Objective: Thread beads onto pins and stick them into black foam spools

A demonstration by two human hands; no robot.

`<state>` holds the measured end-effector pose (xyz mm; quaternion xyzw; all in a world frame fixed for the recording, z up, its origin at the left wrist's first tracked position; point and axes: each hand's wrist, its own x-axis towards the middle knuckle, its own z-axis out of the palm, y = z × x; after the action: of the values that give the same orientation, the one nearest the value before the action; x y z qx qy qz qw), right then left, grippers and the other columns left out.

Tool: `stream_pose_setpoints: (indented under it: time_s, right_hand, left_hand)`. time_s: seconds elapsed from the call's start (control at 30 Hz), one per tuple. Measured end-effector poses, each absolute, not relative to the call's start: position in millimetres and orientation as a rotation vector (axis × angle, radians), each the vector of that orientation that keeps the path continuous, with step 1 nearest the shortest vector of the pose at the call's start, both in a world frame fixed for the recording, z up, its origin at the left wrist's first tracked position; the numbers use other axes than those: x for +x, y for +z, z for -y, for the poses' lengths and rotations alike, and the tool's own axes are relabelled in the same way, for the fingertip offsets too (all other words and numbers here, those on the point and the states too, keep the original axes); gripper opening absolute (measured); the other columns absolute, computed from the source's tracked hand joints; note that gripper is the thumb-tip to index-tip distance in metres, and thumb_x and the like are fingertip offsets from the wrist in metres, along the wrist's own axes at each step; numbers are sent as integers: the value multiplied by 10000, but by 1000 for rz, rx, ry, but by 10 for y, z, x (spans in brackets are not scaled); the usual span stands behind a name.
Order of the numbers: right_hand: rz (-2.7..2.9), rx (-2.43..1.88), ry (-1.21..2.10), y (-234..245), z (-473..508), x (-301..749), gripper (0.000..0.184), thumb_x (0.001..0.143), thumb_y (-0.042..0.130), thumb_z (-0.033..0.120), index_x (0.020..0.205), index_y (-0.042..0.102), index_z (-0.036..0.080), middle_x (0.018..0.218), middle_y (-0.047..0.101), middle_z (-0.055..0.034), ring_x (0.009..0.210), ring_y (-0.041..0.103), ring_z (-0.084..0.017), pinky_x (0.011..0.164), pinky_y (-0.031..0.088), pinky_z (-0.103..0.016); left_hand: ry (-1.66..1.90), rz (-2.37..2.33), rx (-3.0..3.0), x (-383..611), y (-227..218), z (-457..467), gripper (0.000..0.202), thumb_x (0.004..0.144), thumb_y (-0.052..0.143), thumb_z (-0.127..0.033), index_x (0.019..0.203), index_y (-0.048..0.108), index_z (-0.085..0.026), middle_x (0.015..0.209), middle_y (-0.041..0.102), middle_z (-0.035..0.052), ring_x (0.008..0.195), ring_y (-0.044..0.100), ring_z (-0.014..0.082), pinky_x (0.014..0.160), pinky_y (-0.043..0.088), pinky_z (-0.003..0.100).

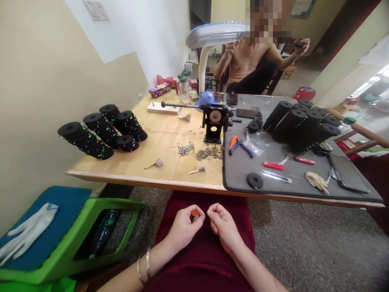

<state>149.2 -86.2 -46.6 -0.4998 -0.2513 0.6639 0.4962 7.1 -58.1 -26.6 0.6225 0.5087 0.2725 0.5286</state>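
Note:
Over my lap, in front of the table edge, both my hands are held close together with a small gap between the fingertips. My left hand [189,222] is closed around a small orange thing [194,213], mostly hidden by the fingers, so its kind cannot be told. The fingers of my right hand [223,225] are pinched together; whatever is in them is too small to make out. Beyond the hands on the table lie small metal pieces [209,153], coloured beads [186,149] and a thin tool with a bristly tip [197,170].
Black foam spools stand in stacks at left [91,136] and right [288,121]. A black winding device [214,121] stands mid-table near a lamp [202,69]. Pliers [241,147], a red-handled knife [273,166] and tweezers [277,177] lie on the grey mat [243,178]. Another person [247,61] sits opposite.

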Motion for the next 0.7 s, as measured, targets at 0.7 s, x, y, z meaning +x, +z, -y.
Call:
stream_pose_setpoints:
  time_s: [0.7]
  right_hand:
    - [803,-1329,1668,-367,908,1512,156,680,560,272,625,427,211,413,329,121,368,220,-43,397,140,-190]
  left_hand:
    - [826,-1275,1606,-84,-162,345,169,837,514,-288,833,643,-180,784,676,33,728,616,180,712,462,271]
